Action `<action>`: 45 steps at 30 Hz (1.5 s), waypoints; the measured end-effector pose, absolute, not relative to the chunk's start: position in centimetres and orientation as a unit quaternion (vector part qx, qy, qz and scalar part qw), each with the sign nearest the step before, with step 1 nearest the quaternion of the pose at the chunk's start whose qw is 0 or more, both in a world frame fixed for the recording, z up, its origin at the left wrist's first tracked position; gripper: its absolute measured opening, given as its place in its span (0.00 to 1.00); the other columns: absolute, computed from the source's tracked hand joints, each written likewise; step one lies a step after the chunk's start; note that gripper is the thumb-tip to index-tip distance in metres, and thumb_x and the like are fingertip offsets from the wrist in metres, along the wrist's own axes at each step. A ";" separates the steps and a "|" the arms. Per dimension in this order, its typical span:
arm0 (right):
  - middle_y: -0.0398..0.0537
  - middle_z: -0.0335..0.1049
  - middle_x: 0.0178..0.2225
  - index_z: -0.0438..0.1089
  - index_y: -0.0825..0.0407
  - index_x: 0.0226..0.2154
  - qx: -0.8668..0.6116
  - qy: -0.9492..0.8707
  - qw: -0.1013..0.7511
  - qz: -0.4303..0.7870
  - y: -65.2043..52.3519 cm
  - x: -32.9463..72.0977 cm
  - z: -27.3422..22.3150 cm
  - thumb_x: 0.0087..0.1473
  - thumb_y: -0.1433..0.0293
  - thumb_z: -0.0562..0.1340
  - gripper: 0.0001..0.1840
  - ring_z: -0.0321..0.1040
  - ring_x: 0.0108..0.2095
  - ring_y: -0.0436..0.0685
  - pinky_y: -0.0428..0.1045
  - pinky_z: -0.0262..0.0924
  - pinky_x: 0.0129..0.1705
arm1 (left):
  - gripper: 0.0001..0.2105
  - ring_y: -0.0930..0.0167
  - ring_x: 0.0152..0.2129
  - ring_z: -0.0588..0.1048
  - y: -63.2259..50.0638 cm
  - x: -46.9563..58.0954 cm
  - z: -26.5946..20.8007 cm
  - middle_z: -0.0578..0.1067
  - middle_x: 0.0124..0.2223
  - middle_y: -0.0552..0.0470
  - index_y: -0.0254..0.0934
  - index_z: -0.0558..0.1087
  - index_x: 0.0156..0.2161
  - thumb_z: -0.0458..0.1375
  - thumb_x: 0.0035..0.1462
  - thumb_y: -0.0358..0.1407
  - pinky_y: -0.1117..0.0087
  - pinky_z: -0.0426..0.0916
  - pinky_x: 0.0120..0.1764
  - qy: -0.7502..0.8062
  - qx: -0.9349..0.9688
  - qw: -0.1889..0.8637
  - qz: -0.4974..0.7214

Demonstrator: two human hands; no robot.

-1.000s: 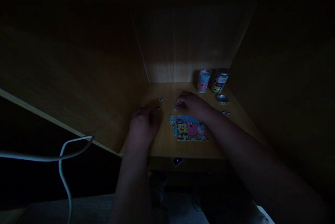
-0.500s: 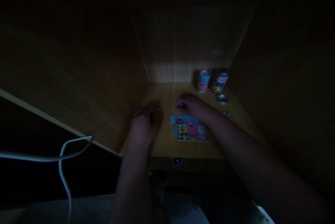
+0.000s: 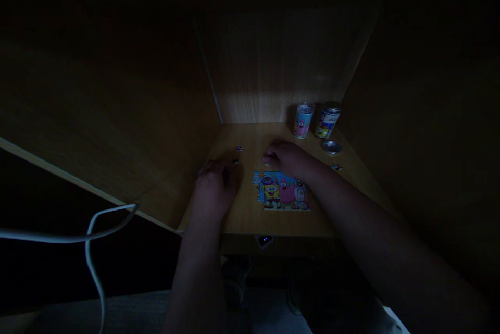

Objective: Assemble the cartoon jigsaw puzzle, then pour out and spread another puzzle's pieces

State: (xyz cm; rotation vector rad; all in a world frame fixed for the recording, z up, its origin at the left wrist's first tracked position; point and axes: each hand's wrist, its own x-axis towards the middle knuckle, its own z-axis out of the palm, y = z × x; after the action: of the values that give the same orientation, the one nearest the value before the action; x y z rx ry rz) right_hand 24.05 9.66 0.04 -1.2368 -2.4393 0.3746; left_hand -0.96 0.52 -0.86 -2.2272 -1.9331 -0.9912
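A jigsaw puzzle (image 3: 286, 193) with cartoon figures on a blue background lies mostly joined on the wooden surface. Above its top edge is my right hand (image 3: 287, 158), thumb and fingers pinched on a small puzzle piece (image 3: 266, 162) that is mostly hidden. My left hand (image 3: 214, 184) rests at the left of the surface; its fingers curl away into shadow, and whether they hold anything is not visible. Close to its fingertips lies a loose dark puzzle piece (image 3: 235, 161), with another loose piece (image 3: 239, 148) just behind it.
Two cartoon-printed cans, a lidless-looking one (image 3: 303, 121) and one with a metal top (image 3: 327, 120), stand at the back right. A round metal lid (image 3: 331, 147) and more puzzle pieces (image 3: 336, 167) lie in front. Wooden panels enclose the surface; a white cable (image 3: 89, 256) hangs left.
My right hand's fingers have shifted slightly over the same spot above the puzzle. The left hand stays in place; the view has moved very slightly.
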 end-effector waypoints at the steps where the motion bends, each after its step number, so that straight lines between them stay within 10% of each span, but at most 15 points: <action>1: 0.57 0.79 0.43 0.80 0.54 0.39 -0.443 -0.866 0.193 0.130 9.7 24.1 0.1 0.72 0.67 0.63 0.11 0.74 0.44 0.60 0.52 0.62 0.48 | 0.09 0.58 0.42 0.81 0.5 -1.0 -0.8 0.82 0.43 0.43 0.39 0.80 0.43 0.58 0.62 0.31 0.58 0.77 0.50 -0.620 -0.716 0.013 -0.321; 28: 0.54 0.82 0.47 0.81 0.54 0.46 -0.434 -0.873 0.180 0.129 10.0 25.0 0.7 0.65 0.81 0.63 0.13 0.77 0.48 0.58 0.51 0.66 0.52 | 0.10 0.58 0.43 0.80 0.5 -0.9 -0.8 0.82 0.44 0.42 0.37 0.81 0.44 0.57 0.64 0.31 0.56 0.76 0.51 -0.628 -0.709 -0.002 -0.320; 35: 0.58 0.81 0.44 0.81 0.54 0.42 -0.504 -0.842 0.170 0.092 9.7 25.3 0.7 0.66 0.60 0.69 0.14 0.77 0.44 0.64 0.53 0.66 0.46 | 0.09 0.58 0.43 0.81 0.5 -0.9 -0.7 0.83 0.44 0.43 0.37 0.81 0.44 0.58 0.65 0.30 0.58 0.76 0.52 -0.625 -0.712 -0.010 -0.321; 45: 0.58 0.82 0.44 0.81 0.55 0.41 -0.515 -0.825 0.185 0.141 9.7 25.0 0.6 0.63 0.70 0.70 0.06 0.79 0.46 0.62 0.52 0.68 0.50 | 0.07 0.58 0.42 0.81 0.6 -1.1 -1.1 0.82 0.44 0.42 0.37 0.80 0.44 0.59 0.65 0.30 0.56 0.76 0.50 -0.617 -0.713 0.000 -0.333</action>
State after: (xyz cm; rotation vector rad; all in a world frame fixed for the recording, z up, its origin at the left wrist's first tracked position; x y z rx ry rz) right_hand 25.04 9.74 0.65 -1.4499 -2.3255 0.3965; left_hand -1.05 0.62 -1.12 -2.2399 -1.9369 -1.0468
